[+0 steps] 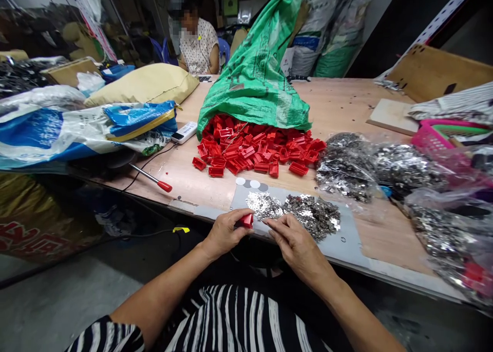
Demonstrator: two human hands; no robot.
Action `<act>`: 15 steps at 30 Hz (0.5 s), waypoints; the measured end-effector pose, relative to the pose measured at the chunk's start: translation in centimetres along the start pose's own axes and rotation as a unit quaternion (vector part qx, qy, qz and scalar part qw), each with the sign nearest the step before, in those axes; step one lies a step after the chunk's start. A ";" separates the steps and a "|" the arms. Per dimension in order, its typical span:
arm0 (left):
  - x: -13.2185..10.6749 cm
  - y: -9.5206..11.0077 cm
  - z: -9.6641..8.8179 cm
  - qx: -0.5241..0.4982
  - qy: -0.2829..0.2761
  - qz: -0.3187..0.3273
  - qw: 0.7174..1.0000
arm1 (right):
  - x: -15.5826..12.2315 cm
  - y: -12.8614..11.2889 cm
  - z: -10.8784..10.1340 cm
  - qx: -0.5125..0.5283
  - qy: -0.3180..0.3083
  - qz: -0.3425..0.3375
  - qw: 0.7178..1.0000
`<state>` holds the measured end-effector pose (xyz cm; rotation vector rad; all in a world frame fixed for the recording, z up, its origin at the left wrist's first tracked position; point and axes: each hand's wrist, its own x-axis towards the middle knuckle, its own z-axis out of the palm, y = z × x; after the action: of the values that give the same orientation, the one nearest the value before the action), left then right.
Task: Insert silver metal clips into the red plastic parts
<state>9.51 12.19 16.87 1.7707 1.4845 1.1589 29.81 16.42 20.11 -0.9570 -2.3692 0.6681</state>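
My left hand (pixel 225 233) is closed around a small red plastic piece (pixel 245 220) at the table's near edge. My right hand (pixel 295 244) rests beside it, its fingertips pinched at the edge of a heap of small shiny metal parts (pixel 304 212) on a grey mat (pixel 346 239). Whether those fingers grip a part is too small to make out. Behind the mat, a pile of red plastic pieces (pixel 254 149) spills from a green woven sack (pixel 256 80).
Clear bags of metal parts (pixel 370 167) lie at right beside a pink basket (pixel 431 136). A red-handled screwdriver (pixel 152 179), a white remote (pixel 185 132) and blue-white sacks (pixel 77 131) lie left. Another person (pixel 196 39) sits at the far end.
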 end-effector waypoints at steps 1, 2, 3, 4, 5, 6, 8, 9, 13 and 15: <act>0.0 0.0 0.0 -0.002 0.001 -0.001 1.000 | -0.1 0.2 0.0 -0.008 -0.005 0.001 1.000; 0.0 0.0 0.0 -0.005 0.002 -0.002 1.000 | -0.1 0.3 0.0 -0.015 -0.008 0.004 1.000; 0.0 -0.1 0.0 -0.007 0.002 -0.001 1.000 | -0.1 0.4 0.0 -0.023 -0.008 0.007 1.000; 0.0 -0.1 0.0 -0.010 0.003 0.000 1.000 | -0.1 0.5 0.1 -0.029 -0.007 0.011 0.999; 0.0 -0.1 0.0 -0.013 0.004 0.001 1.000 | -0.1 0.5 0.2 -0.033 -0.007 0.014 0.999; -0.1 -0.2 0.0 -0.015 0.005 0.001 1.000 | -0.1 0.5 0.3 -0.035 -0.009 0.017 0.999; -0.1 -0.2 0.0 -0.016 0.006 -0.001 1.000 | 0.1 0.5 0.5 -0.032 -0.014 0.020 0.999; 0.0 -0.2 0.0 -0.016 0.006 -0.002 1.000 | 0.2 0.5 0.7 -0.028 -0.016 0.019 0.999; 0.0 -0.1 -0.1 -0.016 0.005 -0.001 1.000 | 0.5 0.5 1.0 -0.011 -0.025 0.020 0.999; 0.0 -0.2 0.0 -0.017 0.008 0.002 1.000 | 0.6 0.6 1.1 -0.002 -0.035 0.020 0.999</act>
<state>9.40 12.21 16.73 1.7450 1.4623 1.1958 29.09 16.93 19.06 -1.0005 -2.4195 0.7233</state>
